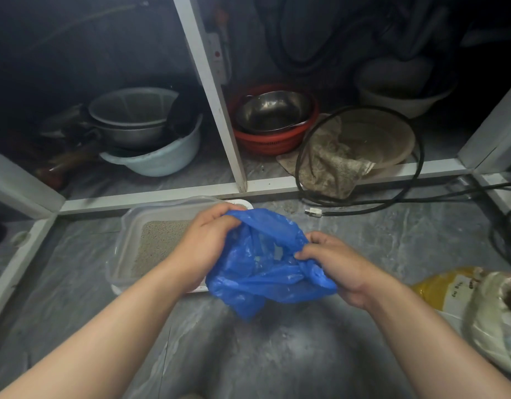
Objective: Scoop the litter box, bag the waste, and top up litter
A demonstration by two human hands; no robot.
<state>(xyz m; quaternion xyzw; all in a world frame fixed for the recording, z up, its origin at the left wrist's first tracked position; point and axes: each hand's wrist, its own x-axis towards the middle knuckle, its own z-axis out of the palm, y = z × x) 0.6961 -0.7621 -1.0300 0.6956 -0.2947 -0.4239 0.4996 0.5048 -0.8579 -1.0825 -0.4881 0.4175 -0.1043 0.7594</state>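
Note:
A blue plastic bag (265, 266) hangs between both hands above the grey floor. My left hand (204, 244) grips the bag's upper left rim. My right hand (339, 264) pinches the rim on the right side, and the mouth is partly spread between them. Behind the left hand sits a translucent plastic litter box (127, 240) with grey-beige litter (159, 246) inside; its right part is hidden by my hand and the bag. A yellow litter bag (441, 289) lies at the right edge.
Open white-framed shelves behind hold a pale blue basin (159, 162) with metal bowls, a red basket (271, 139) with a steel bowl, and a dirty cloth (332, 168). Black cables (415, 194) run across the floor at right. A crumpled clear plastic bag (496, 321) lies near the yellow one.

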